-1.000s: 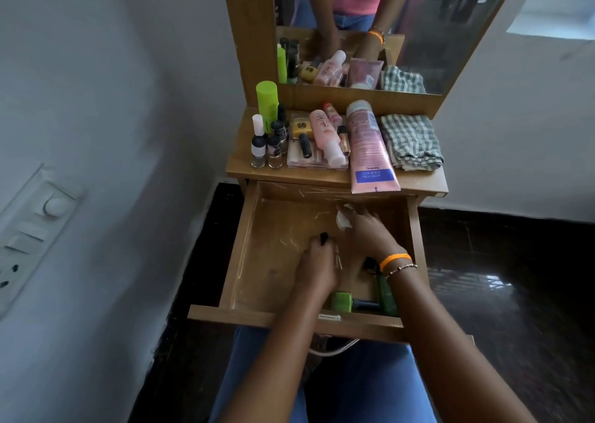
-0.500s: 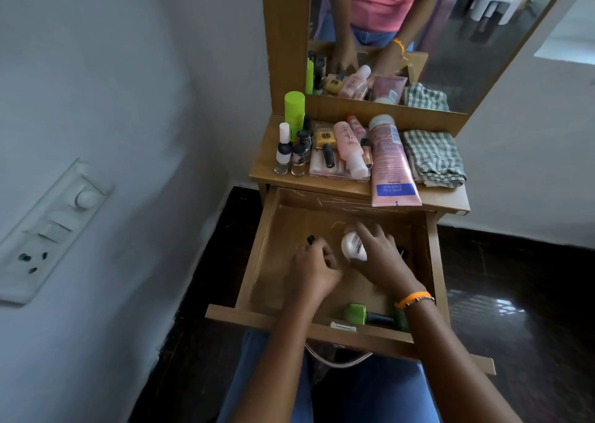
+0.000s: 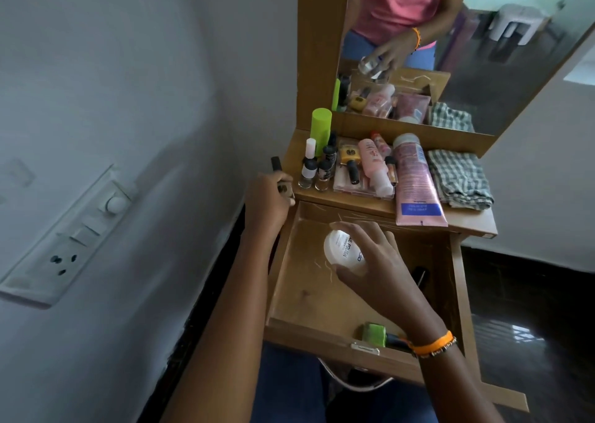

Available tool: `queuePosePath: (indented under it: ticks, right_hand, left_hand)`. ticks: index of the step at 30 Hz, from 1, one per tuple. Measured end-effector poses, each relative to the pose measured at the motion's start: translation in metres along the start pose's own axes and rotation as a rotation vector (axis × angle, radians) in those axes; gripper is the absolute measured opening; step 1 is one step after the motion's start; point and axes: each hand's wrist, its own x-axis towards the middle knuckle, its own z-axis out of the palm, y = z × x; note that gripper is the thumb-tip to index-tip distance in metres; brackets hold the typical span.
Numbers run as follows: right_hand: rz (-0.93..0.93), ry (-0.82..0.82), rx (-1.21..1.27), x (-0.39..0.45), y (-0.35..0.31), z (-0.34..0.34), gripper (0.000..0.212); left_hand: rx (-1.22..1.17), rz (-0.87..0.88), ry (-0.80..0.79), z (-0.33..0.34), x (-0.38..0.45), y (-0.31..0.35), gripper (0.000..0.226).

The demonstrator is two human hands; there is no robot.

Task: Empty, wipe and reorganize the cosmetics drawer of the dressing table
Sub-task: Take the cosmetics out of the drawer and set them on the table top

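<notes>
Both hands have risen from the drawer [image 3: 291, 297] (emptying continues): left hand [image 3: 267, 202] fingers pinching a nail-polish bottle [image 3: 279, 178], right hand [image 3: 375, 265] fingers curled round a white jar [image 3: 343, 252].

We see wooden drawer [image 3: 291, 281] pulled open, floor scratched, mostly bare. Inside: green nail polish bottle [image 3: 375, 334] lying on side at front wall, dark item [image 3: 418, 276] near right wall. White round jar [image 3: 343, 252] printed "nail polish", held tilted above drawer. Small dark-capped bottle [image 3: 278, 173] held beside tabletop's left edge.
</notes>
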Motion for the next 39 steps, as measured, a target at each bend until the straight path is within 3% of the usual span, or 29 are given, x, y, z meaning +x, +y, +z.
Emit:
queuePosePath:
  ticks: [11,17,21,25,29,33,39]
  right_hand:
    - [-0.02,0.122,0.053,0.024,0.004,-0.011,0.069]
    - [0.004,0.349,0.161,0.088,0.002,-0.047,0.065]
    - [0.011,0.523,0.111,0.146,0.008,-0.064,0.063]
    - [-0.019,0.442,0.001,0.187,0.021,-0.058,0.059]
    - [-0.038,0.366,-0.106,0.2,0.029,-0.047,0.048]
    - [-0.039,0.339,-0.151,0.204,0.03,-0.042,0.031]
    - [-0.01,0.334,-0.143,0.205,0.039,-0.041,0.022]
  left_hand:
    - [0.031,0.008,0.003,0.008,0.037,0.005,0.043]
    - [-0.2,0.055,0.035,0.009,0.023,0.005,0.043]
    - [-0.182,0.075,0.147,0.016,0.0,0.013,0.054]
    - [-0.241,0.081,0.271,0.026,-0.025,0.026,0.059]
    - [-0.276,0.17,0.377,0.034,-0.054,0.038,0.043]
    - [-0.28,0.156,0.288,0.047,-0.069,0.033,0.036]
    - [-0.332,0.139,0.046,0.062,-0.085,0.029,0.038]
